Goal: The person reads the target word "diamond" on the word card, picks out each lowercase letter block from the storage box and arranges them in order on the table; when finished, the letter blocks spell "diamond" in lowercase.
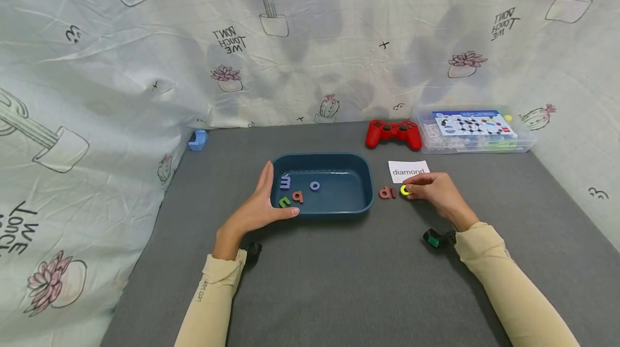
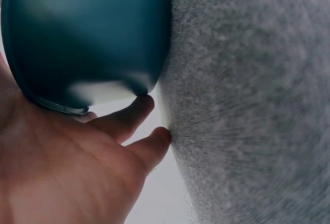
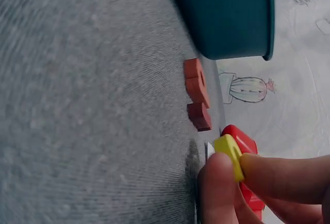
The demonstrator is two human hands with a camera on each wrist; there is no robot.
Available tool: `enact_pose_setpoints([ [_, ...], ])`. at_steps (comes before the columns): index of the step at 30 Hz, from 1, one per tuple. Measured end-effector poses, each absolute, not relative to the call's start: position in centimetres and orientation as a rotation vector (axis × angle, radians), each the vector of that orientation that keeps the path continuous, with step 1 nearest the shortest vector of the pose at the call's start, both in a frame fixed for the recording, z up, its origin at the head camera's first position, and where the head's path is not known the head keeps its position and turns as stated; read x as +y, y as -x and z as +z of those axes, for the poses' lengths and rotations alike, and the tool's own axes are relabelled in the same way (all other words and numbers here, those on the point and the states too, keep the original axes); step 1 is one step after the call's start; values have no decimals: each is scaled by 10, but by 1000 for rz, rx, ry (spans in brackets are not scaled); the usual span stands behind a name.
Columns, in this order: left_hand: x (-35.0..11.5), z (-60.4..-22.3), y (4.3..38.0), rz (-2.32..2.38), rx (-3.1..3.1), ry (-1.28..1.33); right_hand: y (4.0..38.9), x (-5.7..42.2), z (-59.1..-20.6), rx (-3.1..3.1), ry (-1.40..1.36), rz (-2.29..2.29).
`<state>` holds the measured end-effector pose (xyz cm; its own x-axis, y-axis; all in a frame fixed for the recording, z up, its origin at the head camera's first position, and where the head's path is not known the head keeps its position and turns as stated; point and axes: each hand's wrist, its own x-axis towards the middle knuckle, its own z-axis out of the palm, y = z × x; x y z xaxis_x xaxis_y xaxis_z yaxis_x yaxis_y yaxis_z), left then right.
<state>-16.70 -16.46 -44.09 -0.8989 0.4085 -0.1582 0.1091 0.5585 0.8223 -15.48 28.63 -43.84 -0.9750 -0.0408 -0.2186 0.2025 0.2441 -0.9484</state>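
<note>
My right hand [image 1: 438,193] pinches a yellow toy letter [image 1: 404,191] between thumb and finger, low over the table; the fingers cover part of its shape. Just left of it lie a dark red letter i [image 1: 393,192] and an orange-red letter d [image 1: 385,192]. My left hand [image 1: 254,207] rests against the left end of the blue tray [image 1: 334,212], thumb on the near rim and fingers extended along the outer wall. Inside the tray are a purple m [image 1: 285,182], a purple o [image 1: 315,186], a green n [image 1: 284,202] and an orange letter [image 1: 297,197].
A white card [image 1: 408,171] printed "diamond" lies behind the right hand. Farther back are a red game controller [image 1: 393,134] and a clear plastic box [image 1: 477,130]. A light blue object [image 1: 197,140] sits at the far left corner. Printed cloth walls [image 1: 300,72] border the grey table [image 1: 339,282].
</note>
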Motion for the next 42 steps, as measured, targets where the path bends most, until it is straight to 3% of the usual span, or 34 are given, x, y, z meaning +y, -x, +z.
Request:
enact_pose_setpoints([
  [20, -163, -441, 168, 1253, 2477, -421, 158, 297, -437, 2657, 242, -1152],
  [42, -164, -439, 169, 1262, 2463, -408, 163, 297, -446, 2677, 332, -1154],
])
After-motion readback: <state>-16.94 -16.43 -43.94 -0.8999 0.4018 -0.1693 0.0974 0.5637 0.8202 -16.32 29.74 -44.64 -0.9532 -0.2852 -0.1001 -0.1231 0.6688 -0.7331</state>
